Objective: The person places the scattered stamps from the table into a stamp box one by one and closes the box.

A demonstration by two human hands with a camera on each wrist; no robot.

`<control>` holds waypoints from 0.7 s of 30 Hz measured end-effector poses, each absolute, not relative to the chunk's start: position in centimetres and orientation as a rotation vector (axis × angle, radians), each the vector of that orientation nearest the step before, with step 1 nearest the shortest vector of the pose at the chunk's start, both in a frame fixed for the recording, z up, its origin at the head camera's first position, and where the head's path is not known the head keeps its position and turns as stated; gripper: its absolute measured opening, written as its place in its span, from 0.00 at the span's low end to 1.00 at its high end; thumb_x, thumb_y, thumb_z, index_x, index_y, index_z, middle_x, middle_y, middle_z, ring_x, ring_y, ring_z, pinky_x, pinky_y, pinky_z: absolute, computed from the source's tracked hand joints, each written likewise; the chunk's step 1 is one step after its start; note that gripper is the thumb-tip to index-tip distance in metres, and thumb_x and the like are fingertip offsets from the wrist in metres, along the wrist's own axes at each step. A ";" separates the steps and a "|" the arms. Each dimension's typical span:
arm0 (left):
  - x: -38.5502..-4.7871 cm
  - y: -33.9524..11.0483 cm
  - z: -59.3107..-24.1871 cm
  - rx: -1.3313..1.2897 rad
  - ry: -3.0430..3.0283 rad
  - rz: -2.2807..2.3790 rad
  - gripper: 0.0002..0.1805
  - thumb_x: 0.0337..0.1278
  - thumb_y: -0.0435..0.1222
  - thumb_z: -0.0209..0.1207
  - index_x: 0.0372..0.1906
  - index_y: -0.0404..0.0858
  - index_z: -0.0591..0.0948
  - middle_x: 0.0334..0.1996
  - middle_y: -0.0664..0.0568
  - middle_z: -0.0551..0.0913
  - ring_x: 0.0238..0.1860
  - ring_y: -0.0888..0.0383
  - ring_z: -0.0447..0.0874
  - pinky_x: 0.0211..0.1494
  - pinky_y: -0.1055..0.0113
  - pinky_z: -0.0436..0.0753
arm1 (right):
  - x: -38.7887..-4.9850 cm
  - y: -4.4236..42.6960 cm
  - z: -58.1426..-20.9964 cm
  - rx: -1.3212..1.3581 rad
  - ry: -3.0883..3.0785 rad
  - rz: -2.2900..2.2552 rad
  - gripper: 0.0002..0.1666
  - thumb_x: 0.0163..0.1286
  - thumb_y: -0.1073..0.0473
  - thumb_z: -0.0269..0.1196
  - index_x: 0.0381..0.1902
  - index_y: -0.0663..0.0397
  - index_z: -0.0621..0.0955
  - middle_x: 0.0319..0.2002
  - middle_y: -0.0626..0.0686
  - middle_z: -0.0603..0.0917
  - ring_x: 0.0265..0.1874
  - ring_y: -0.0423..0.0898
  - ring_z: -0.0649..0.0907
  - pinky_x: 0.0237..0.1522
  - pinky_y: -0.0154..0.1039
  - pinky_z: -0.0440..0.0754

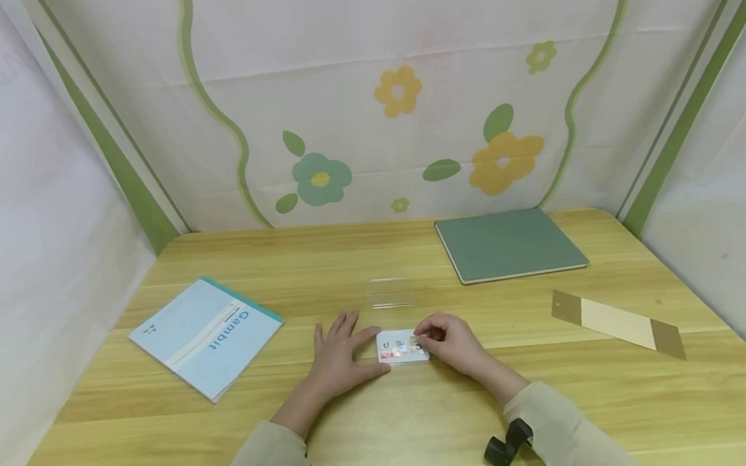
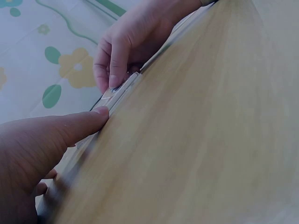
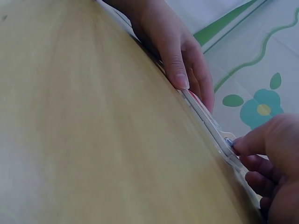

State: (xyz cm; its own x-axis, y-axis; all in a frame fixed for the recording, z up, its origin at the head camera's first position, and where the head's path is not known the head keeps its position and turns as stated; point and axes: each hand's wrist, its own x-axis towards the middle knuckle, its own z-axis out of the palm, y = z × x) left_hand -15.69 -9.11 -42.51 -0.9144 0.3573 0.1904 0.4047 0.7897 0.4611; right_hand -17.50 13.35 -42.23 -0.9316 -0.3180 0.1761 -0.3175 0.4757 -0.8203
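A flat white card-like piece (image 1: pixel 392 347) with red and gold print lies on the table, a clear plastic edge showing beneath it. My left hand (image 1: pixel 341 360) has its fingers spread, the thumb and index fingertip touching the card's left edge. At the card's right end my right hand (image 1: pixel 451 343) pinches a small dark, shiny piece (image 3: pixel 229 141) between thumb and index finger. Its fingers hide most of that piece, so its kind does not show. Just beyond the card lies a clear plastic rectangle (image 1: pixel 391 292).
On the wooden table (image 1: pixel 387 434), a light blue notebook (image 1: pixel 208 338) lies at the left and a green hardcover book (image 1: pixel 510 245) at the back right. A brown-and-cream strip (image 1: pixel 616 323) rests at the right. A flower-printed cloth (image 1: pixel 365 118) hangs behind the table.
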 end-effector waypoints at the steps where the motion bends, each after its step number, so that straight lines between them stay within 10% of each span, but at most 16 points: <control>1: -15.7 -9.1 -42.5 -0.614 -2.883 -0.776 0.35 0.36 0.63 0.56 0.53 0.51 0.74 0.61 0.42 0.58 0.62 0.45 0.46 0.55 0.41 0.35 | -17.5 13.4 -42.3 -0.592 2.704 -1.496 0.05 0.52 0.68 0.62 0.29 0.55 0.80 0.24 0.46 0.74 0.24 0.43 0.71 0.26 0.34 0.70; 21: -15.8 -9.1 -42.7 -0.614 -2.888 -0.767 0.35 0.36 0.64 0.55 0.53 0.51 0.73 0.61 0.43 0.58 0.63 0.46 0.46 0.55 0.41 0.35 | -17.3 13.2 -42.1 -0.624 2.760 -1.442 0.04 0.53 0.67 0.62 0.27 0.54 0.80 0.25 0.45 0.73 0.26 0.42 0.71 0.29 0.34 0.71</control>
State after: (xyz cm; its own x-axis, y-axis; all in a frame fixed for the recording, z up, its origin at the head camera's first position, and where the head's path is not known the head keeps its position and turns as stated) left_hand -15.82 -9.13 -42.72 -0.9150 0.3574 0.1871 0.4031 0.7931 0.4567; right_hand -17.29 13.20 -42.14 -0.9221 -0.3259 0.2086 -0.3573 0.5106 -0.7820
